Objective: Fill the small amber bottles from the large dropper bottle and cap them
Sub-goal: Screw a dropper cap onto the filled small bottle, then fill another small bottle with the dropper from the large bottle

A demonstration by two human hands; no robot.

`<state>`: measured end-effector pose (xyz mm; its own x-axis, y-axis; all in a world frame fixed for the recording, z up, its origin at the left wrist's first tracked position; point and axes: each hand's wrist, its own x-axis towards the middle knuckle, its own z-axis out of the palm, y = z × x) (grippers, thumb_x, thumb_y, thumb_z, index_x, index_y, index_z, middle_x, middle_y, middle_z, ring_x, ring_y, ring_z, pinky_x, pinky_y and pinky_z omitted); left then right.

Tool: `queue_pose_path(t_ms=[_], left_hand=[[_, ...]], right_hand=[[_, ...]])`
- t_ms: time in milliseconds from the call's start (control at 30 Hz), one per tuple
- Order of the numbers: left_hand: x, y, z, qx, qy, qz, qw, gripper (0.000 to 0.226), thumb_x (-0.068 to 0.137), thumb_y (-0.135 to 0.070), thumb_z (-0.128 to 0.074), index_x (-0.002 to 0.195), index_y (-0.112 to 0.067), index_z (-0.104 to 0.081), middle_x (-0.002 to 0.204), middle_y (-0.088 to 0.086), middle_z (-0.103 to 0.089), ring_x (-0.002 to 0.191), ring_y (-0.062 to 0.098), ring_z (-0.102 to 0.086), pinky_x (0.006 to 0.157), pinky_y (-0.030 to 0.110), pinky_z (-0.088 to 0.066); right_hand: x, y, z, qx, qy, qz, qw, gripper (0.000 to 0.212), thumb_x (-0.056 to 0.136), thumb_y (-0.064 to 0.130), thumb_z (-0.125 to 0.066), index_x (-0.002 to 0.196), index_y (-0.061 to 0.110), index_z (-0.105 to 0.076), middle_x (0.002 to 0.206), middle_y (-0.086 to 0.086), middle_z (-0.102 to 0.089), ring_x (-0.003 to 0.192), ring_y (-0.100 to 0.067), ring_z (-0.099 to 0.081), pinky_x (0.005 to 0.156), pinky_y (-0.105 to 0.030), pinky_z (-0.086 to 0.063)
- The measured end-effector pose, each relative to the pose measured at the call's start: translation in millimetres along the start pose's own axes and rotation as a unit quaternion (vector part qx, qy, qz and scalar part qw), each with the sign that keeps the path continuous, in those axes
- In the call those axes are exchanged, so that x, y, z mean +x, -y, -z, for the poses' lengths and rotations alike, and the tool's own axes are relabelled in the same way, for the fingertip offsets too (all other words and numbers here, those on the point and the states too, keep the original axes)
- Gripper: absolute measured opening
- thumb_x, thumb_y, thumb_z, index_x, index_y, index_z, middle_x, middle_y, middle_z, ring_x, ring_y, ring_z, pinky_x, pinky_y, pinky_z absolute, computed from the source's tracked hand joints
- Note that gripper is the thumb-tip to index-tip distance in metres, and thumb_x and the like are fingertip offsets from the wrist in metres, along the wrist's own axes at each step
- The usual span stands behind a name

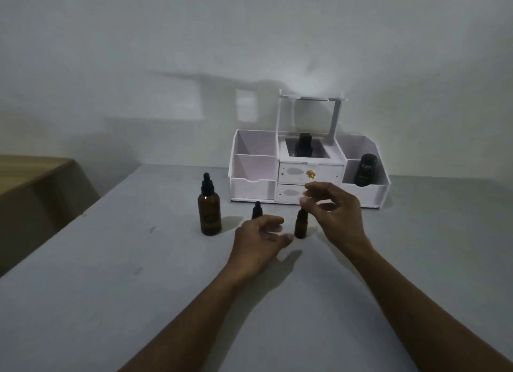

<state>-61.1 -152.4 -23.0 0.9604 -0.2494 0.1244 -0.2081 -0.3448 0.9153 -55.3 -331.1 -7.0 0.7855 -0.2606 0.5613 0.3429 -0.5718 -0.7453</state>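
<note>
A person sat at a pale grey desk [111, 274] in dim light, both bare forearms reaching forward. The right hand [333, 216] hovered just above a small amber bottle [301, 227], fingers loosely curled and apart, gripping nothing that could be seen. The left hand [261, 235] was open and relaxed, just beside that bottle on its left, not touching it. A second small amber bottle [256, 211], with a black dropper cap, stood partly hidden behind the left hand. The large dropper bottle [209, 210] stood upright further left, capped.

The step seemed to be uncapping or capping the nearer small bottle; whether it wore a cap was too dark to tell. Next, the left hand would probably steady it while the right turned its top.

Liquid levels could not be seen. Behind stood a white organiser [308, 169], holding a dark container [365, 169] at right and a dark object [304, 145] in its centre well.
</note>
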Motion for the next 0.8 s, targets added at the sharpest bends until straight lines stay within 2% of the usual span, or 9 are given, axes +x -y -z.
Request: queue_pose_path(t_ms=[67, 200, 267, 333, 400, 533, 633, 700, 800], left_hand=[[-12, 3, 27, 0.014, 0.001, -0.025, 1.0, 0.037, 0.084, -0.031, -0.073, 0.12, -0.022, -0.067, 0.111, -0.011, -0.066, 0.095, 0.0, -0.062, 0.078, 0.01, -0.05], [-25, 22, 91, 0.053, -0.091, -0.029, 0.994, 0.019, 0.081, -0.031, -0.076, 0.1, -0.032, -0.072, 0.089, -0.025, -0.064, 0.082, -0.01, -0.063, 0.064, 0.001, -0.045], [-25, 33, 116, 0.066, -0.136, -0.014, 0.988, 0.016, 0.079, -0.031, -0.078, 0.094, -0.031, -0.073, 0.088, -0.021, -0.067, 0.08, -0.009, -0.063, 0.067, 0.004, -0.044], [-20, 43, 137, 0.066, -0.172, 0.014, 0.983, 0.021, 0.077, -0.03, -0.081, 0.096, -0.027, -0.074, 0.089, -0.013, -0.072, 0.081, -0.003, -0.065, 0.075, 0.014, -0.049], [-12, 51, 150, 0.072, -0.184, 0.035, 0.98, 0.029, 0.074, -0.03, -0.083, 0.101, -0.025, -0.073, 0.09, -0.008, -0.074, 0.08, -0.002, -0.065, 0.079, 0.019, -0.05], [6, 60, 157, 0.051, -0.132, 0.06, 0.988, 0.055, 0.07, -0.027, -0.086, 0.121, -0.024, -0.065, 0.113, -0.005, -0.069, 0.094, 0.01, -0.067, 0.086, 0.027, -0.055], [15, 61, 154, 0.028, -0.073, 0.055, 0.995, 0.065, 0.07, -0.02, -0.086, 0.13, -0.022, -0.06, 0.125, -0.005, -0.065, 0.108, 0.015, -0.065, 0.097, 0.038, -0.052], [19, 64, 153, 0.011, -0.05, 0.045, 0.998, 0.063, 0.068, -0.017, -0.087, 0.127, -0.021, -0.063, 0.124, -0.006, -0.067, 0.111, 0.016, -0.064, 0.101, 0.044, -0.049], [22, 69, 154, -0.004, -0.043, 0.027, 0.999, 0.055, 0.068, -0.017, -0.088, 0.12, -0.021, -0.069, 0.116, -0.007, -0.071, 0.107, 0.013, -0.067, 0.102, 0.045, -0.049]], right_hand=[[2, 13, -1, 0.013, -0.009, 0.022, 1.0, 0.027, 0.084, 0.026, -0.076, 0.109, 0.021, -0.07, 0.096, 0.012, -0.07, 0.084, 0.008, -0.066, 0.068, 0.0, -0.047], [5, 47, -19, 0.03, 0.021, 0.071, 0.997, 0.021, 0.085, 0.022, -0.075, 0.106, 0.022, -0.071, 0.096, 0.009, -0.072, 0.086, 0.0, -0.068, 0.073, -0.009, -0.054], [8, 64, -33, 0.037, 0.043, 0.09, 0.994, 0.021, 0.085, 0.02, -0.076, 0.105, 0.019, -0.072, 0.095, 0.008, -0.072, 0.085, -0.003, -0.069, 0.075, -0.012, -0.055], [14, 80, -50, 0.034, 0.071, 0.1, 0.992, 0.021, 0.085, 0.022, -0.076, 0.106, 0.021, -0.072, 0.094, 0.012, -0.071, 0.085, 0.0, -0.068, 0.073, -0.01, -0.054], [24, 89, -68, 0.017, 0.107, 0.097, 0.989, 0.024, 0.085, 0.024, -0.076, 0.109, 0.022, -0.071, 0.095, 0.014, -0.069, 0.086, 0.003, -0.066, 0.07, -0.007, -0.05], [42, 97, -100, -0.001, 0.174, 0.076, 0.982, 0.037, 0.084, 0.03, -0.078, 0.119, 0.024, -0.068, 0.103, 0.011, -0.07, 0.087, 0.004, -0.066, 0.063, -0.001, -0.045], [48, 98, -117, -0.007, 0.188, 0.069, 0.98, 0.04, 0.084, 0.029, -0.078, 0.121, 0.019, -0.067, 0.105, 0.005, -0.071, 0.085, 0.002, -0.065, 0.059, -0.003, -0.047], [51, 97, -126, -0.019, 0.185, 0.06, 0.981, 0.037, 0.083, 0.028, -0.078, 0.118, 0.016, -0.07, 0.102, 0.004, -0.072, 0.081, 0.004, -0.063, 0.063, -0.003, -0.045], [53, 92, -135, -0.021, 0.192, 0.042, 0.98, 0.031, 0.083, 0.03, -0.078, 0.111, 0.015, -0.074, 0.101, 0.001, -0.075, 0.077, 0.005, -0.063, 0.065, -0.004, -0.044]])
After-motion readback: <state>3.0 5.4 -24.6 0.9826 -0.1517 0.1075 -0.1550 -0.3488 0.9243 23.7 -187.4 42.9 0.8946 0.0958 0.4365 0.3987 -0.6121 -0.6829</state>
